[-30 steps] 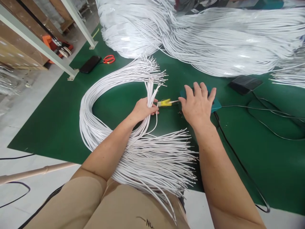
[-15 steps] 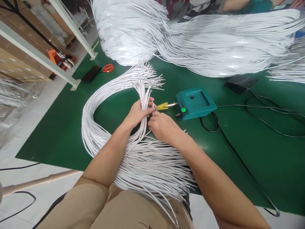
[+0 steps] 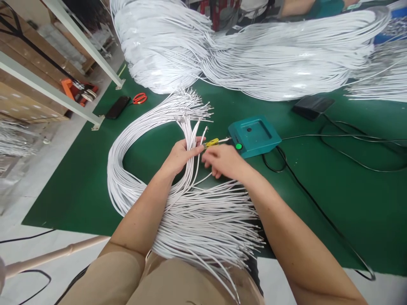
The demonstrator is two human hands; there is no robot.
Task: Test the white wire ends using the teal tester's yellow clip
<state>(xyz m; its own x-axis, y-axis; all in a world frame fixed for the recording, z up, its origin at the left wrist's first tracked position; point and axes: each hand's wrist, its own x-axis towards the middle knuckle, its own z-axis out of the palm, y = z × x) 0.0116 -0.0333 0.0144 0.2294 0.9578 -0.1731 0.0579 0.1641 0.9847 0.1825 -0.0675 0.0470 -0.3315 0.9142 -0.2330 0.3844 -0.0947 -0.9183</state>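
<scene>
My left hand [image 3: 181, 154] is closed around an upright bunch of white wires [image 3: 190, 135], its thumb across the front. One wire with a metal-looking end [image 3: 206, 128] stands a little apart on the right of that bunch. Just to the right, my right hand [image 3: 224, 161] hangs with loosely bent fingers, slightly blurred, and nothing shows between them. A yellow piece on a metal shaft [image 3: 211, 142] juts from a teal box [image 3: 254, 134] with a green button, behind my fingertips. Below my hands, many loose white wires [image 3: 210, 216] spread over the table edge and my lap.
A curved bundle of white wires [image 3: 116, 169] lies on the green table [image 3: 333, 203]. Large wire piles [image 3: 286, 63] fill the back. Red-handled scissors [image 3: 139, 98], a black phone [image 3: 117, 107], a black pedal-like block [image 3: 313, 107] and cables lie around. Another person's arm [image 3: 297, 6] shows behind.
My right hand has let go of the wire beside the bunch and moved slightly right, away from my left hand. The left hand keeps its hold. The whole view has shifted a little.
</scene>
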